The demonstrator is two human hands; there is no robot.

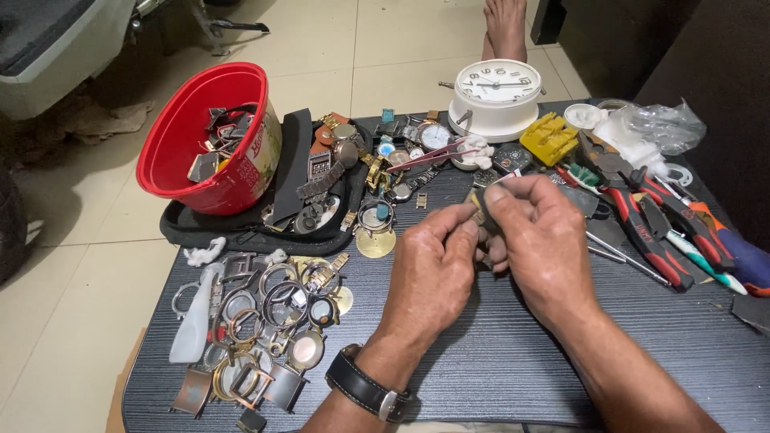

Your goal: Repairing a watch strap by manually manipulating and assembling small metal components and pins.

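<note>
Two hands, left hand (433,261) and right hand (539,232), are closed on a small watch part (478,215); work is judged midway, many watch cases (265,321) untouched.

Glossy plastic bucket (210,136), metal cases (265,321).

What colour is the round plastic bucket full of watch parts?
The round plastic bucket is red, seen clearly at the upper left of the head view.
</note>
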